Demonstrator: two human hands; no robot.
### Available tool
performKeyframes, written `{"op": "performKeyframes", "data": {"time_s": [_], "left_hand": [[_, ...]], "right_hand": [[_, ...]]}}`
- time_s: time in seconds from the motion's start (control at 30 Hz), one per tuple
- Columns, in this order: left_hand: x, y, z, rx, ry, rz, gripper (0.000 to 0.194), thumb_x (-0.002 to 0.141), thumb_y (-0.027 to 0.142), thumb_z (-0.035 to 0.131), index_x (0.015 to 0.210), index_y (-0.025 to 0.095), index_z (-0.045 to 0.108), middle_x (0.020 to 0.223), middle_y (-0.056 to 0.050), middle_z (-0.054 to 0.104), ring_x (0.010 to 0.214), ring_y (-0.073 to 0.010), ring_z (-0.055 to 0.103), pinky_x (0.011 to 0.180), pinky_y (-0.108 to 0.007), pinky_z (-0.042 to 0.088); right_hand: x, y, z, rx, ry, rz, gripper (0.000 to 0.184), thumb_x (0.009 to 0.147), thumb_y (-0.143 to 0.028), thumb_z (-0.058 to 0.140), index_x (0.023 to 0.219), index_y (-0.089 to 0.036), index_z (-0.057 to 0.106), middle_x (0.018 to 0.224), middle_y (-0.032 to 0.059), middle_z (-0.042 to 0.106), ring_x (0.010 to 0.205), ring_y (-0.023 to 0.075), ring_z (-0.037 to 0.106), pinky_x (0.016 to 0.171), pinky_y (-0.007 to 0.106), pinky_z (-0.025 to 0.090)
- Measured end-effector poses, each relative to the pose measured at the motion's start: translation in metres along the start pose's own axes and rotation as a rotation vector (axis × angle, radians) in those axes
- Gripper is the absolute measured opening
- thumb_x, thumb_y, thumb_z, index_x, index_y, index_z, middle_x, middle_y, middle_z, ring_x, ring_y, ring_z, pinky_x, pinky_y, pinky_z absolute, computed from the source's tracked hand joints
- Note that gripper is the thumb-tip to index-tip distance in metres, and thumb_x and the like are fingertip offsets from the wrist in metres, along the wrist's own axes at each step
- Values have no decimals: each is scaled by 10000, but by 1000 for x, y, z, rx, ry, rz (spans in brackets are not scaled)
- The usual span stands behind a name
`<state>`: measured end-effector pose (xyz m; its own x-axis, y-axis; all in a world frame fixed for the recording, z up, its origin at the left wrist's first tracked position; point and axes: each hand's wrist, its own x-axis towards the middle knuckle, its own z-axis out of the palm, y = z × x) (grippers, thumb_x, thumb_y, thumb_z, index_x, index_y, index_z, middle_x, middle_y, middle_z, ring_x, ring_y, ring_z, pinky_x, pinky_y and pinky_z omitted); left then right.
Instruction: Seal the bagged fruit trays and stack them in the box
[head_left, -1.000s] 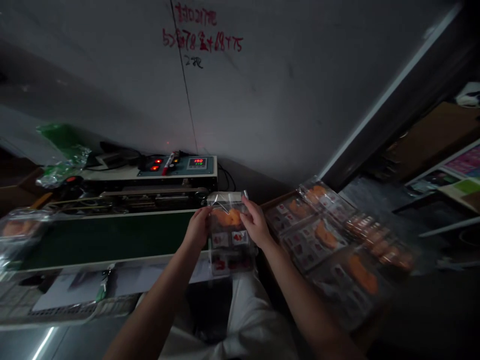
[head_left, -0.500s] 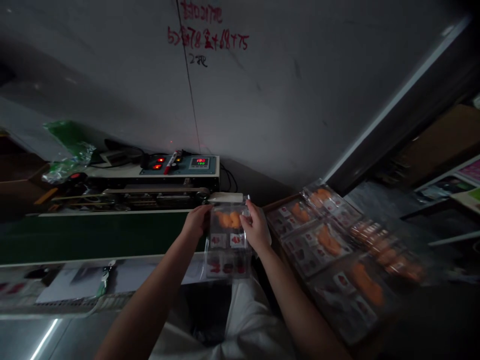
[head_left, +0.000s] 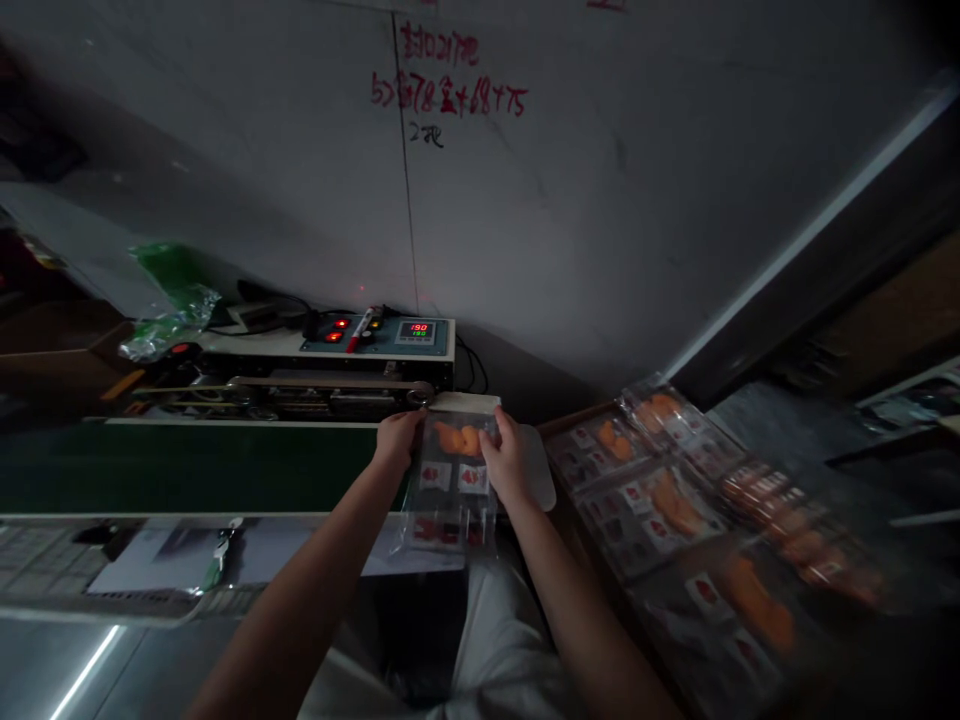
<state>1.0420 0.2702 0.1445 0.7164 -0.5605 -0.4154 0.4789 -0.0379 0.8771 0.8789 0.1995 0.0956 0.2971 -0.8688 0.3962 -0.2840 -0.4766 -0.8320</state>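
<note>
Both my hands grip a clear plastic bag holding orange food pieces and small red-printed sachets. My left hand pinches its left side, and my right hand presses its right side. The bag's pale top edge lies flat, close to the metal belt of a band sealer. The sealer's control panel shows red and green temperature digits. On the right, a brown tray holds several similar filled bags.
A green conveyor surface runs left of my hands, with papers along its front edge. Crumpled green plastic sits behind the sealer, below a wall with red handwriting. My white-clad legs are below the bag.
The bag's top edge has gone from crumpled to flat and straight beside the sealer belt. My hands have spread along the bag, and the whole view has shifted slightly.
</note>
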Motion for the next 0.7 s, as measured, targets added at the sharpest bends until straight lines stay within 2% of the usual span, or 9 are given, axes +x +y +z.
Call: {"op": "performKeyframes", "data": {"time_s": [0.17, 0.33, 0.5, 0.63, 0.7], "left_hand": [[9, 2, -15, 25, 28, 21, 242, 462, 280, 769, 561, 156, 586, 447, 49, 492, 368, -80, 402, 388, -220, 257], [10, 9, -28, 56, 57, 46, 249, 457, 297, 771, 557, 154, 593, 438, 47, 491, 373, -86, 410, 391, -224, 264], [12, 15, -42, 64, 95, 67, 244, 463, 310, 755, 591, 148, 624, 465, 36, 525, 394, -93, 432, 390, -224, 287], [11, 28, -61, 74, 153, 97, 265, 478, 338, 748, 610, 147, 621, 480, 27, 535, 412, -99, 454, 401, -225, 315], [0, 37, -76, 100, 177, 127, 283, 504, 368, 739, 632, 151, 611, 492, 26, 541, 423, -100, 470, 414, -224, 337]], "right_hand": [[-3, -6, 20, 12, 33, -25, 462, 834, -253, 534, 1289, -173, 526, 1272, 161, 538, 1178, 251, 538, 972, 413, 490], [-6, -13, 36, 62, 33, 10, 470, 827, -232, 529, 1290, -155, 530, 1215, 169, 513, 1082, 246, 565, 912, 402, 516], [-6, -23, 49, 51, 21, 48, 456, 829, -237, 553, 1279, -162, 547, 1161, 152, 506, 1059, 248, 565, 957, 419, 487], [-10, -34, 80, 59, 4, 56, 453, 821, -206, 573, 1271, -165, 550, 1153, 145, 513, 1089, 248, 558, 989, 415, 471], [-17, -44, 94, 54, 4, 37, 461, 820, -195, 589, 1277, -172, 541, 1173, 151, 524, 1110, 255, 549, 978, 420, 479]]}}
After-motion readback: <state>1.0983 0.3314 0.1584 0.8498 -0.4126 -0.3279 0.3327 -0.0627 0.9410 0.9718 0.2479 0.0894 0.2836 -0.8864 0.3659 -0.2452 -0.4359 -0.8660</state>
